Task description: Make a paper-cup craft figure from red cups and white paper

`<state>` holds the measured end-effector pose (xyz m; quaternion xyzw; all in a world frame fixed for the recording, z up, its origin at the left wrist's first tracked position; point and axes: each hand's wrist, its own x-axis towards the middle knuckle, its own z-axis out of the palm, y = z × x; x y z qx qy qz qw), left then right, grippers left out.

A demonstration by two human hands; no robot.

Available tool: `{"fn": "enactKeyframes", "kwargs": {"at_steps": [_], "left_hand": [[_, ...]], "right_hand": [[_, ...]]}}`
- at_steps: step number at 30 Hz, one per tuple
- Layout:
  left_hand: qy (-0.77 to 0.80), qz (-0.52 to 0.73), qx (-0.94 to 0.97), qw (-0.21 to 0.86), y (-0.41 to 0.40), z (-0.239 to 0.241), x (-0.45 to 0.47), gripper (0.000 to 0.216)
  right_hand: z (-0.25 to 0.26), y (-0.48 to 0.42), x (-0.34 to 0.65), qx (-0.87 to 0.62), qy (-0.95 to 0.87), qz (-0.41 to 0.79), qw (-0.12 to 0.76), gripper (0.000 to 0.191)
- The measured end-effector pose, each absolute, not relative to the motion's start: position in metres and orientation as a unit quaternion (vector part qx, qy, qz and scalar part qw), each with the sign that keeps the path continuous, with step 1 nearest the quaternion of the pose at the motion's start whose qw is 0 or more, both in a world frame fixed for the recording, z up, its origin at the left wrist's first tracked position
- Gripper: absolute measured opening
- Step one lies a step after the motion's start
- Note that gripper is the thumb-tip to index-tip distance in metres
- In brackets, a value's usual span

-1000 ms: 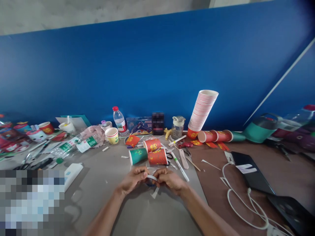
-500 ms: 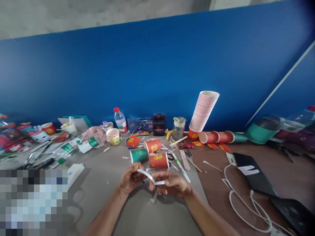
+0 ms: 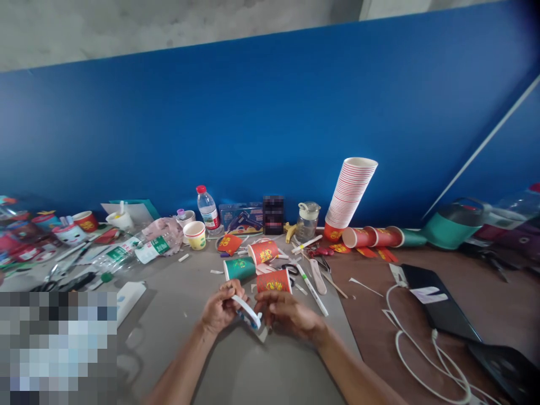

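Paper strip (image 3: 247,310) pinched in fingers of left hand (image 3: 219,309) and right hand (image 3: 287,316), above worktop (image 3: 253,371). Best bent slowly, grip kept near the ends.

The white paper strip (image 3: 247,310) no longer arches between the hands; it now slants down, short and straight. The left hand (image 3: 219,309) and right hand (image 3: 287,315) are closer together.

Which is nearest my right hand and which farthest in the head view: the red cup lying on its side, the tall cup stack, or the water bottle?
From the right hand:
1. Red cup lying on its side, just beyond the fingers.
2. Water bottle, far back and left, by the blue wall.
3. Tall cup stack, back right, leaning; close to the bottle's distance, so the last two are hard to rank.
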<state>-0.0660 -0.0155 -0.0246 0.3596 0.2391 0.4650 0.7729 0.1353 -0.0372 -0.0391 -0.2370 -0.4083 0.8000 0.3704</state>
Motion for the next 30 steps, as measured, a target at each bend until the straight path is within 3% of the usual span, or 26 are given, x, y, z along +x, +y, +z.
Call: {"fn": "enactKeyframes", "kwargs": {"at_steps": [4,15,23,30], "left_hand": [[0.293,0.498,0.339,0.743,-0.014,-0.025,-0.058,0.024],[0.313,0.524,0.349,0.711,-0.013,-0.024,-0.051,0.020],[0.378,0.581,0.546,0.471,-0.019,-0.023,-0.055,0.014],[0.371,0.500,0.653,0.432,-0.032,-0.012,-0.050,0.025]], "right_hand": [[-0.033,-0.036,0.138,-0.230,-0.400,0.791,0.400,0.043],[-0.036,-0.033,0.143,-0.260,-0.477,0.757,0.364,0.038],[-0.045,-0.025,0.144,-0.310,-0.562,0.649,0.409,0.037],[-0.032,-0.029,0.145,-0.338,-0.674,0.561,0.343,0.044]]}}
